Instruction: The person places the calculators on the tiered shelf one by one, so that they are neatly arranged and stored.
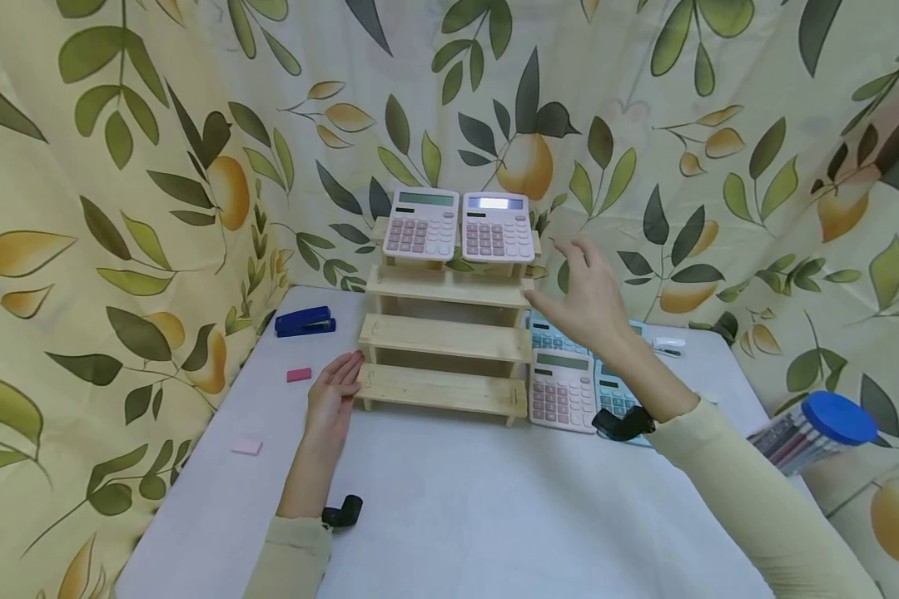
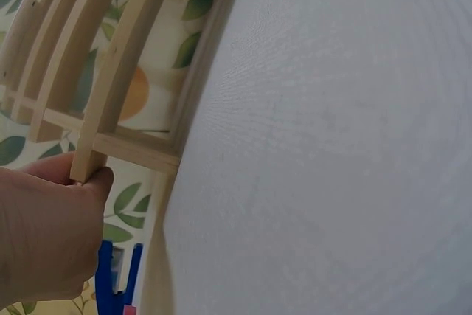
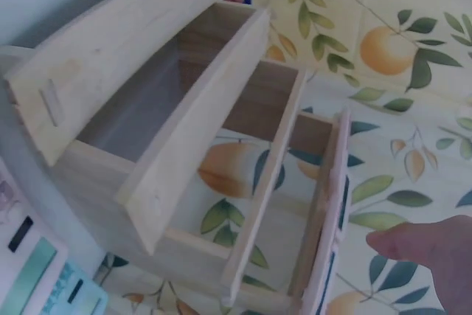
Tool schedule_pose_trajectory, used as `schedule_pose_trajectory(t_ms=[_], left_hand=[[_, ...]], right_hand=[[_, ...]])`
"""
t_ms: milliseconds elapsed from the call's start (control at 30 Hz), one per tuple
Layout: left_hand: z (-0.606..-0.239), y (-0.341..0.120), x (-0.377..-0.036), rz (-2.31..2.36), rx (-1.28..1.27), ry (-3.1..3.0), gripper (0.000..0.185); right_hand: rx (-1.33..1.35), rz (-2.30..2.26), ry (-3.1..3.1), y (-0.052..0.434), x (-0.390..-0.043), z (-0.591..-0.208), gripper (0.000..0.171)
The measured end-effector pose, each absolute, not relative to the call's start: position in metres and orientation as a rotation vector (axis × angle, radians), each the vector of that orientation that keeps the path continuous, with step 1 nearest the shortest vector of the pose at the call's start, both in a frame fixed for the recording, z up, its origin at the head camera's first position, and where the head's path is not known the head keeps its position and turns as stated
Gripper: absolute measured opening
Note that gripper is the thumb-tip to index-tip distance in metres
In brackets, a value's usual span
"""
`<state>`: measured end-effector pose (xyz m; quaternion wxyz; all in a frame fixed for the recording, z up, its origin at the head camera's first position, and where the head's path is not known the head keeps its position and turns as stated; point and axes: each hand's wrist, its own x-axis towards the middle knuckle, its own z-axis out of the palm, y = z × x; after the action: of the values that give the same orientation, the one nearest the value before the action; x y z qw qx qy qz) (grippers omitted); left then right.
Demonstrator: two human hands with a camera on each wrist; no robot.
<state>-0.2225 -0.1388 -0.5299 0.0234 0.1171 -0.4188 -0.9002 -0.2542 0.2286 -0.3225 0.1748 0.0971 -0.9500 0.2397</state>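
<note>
If scanning from nine o'clock, strays: blue stapler point(image 1: 305, 321), pink eraser point(image 1: 299, 374) and paler eraser point(image 1: 246, 447), on the table point(image 1: 449, 516), well apart from both hands.
Left hand point(image 1: 333, 399): fingers straight and released, laid against the nine o'clock end of the lowest tier; wrist view shows a fingertip point(image 2: 96, 178) pressed on a slat end, gripping nothing.
Wooden rack point(image 1: 445, 337): upright at table centre, four stepped tiers, between the two hands.
Top tier: two pink calculators point(image 1: 460, 226) side by side, leaning back at twelve o'clock.
Right hand point(image 1: 588, 299): raised at the rack's three o'clock end, level with the upper tiers; fingers spread and relaxed, holding nothing; contact with the wood not clear.
Step in hand, by judgement: steadying the rack from the left, right hand empty beside the filled top tier.
Next move, by judgement: calls for dropping the right hand to five o'clock and closing on one calculator, rack kept braced.
Table stack point(image 1: 562, 399): pink and teal calculators just beside the rack's right foot, below the right wrist.
Far right: blue-lidded pen tub point(image 1: 817, 433), on its side at four o'clock.
</note>
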Motion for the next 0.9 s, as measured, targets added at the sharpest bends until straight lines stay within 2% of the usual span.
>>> schedule_pose_trajectory(t_ms=[567, 900], left_hand=[[-0.527, -0.139, -0.222, -2.802, 0.390, -1.285, 0.069], [-0.527, -0.140, -0.223, -2.820, 0.406, -1.261, 0.071]], right_hand=[[0.280, 0.648, -2.736, 0.266, -0.213, -0.372, 0.080], [0.203, 0.647, -2.820, 0.282, -0.204, -0.414, 0.081]])
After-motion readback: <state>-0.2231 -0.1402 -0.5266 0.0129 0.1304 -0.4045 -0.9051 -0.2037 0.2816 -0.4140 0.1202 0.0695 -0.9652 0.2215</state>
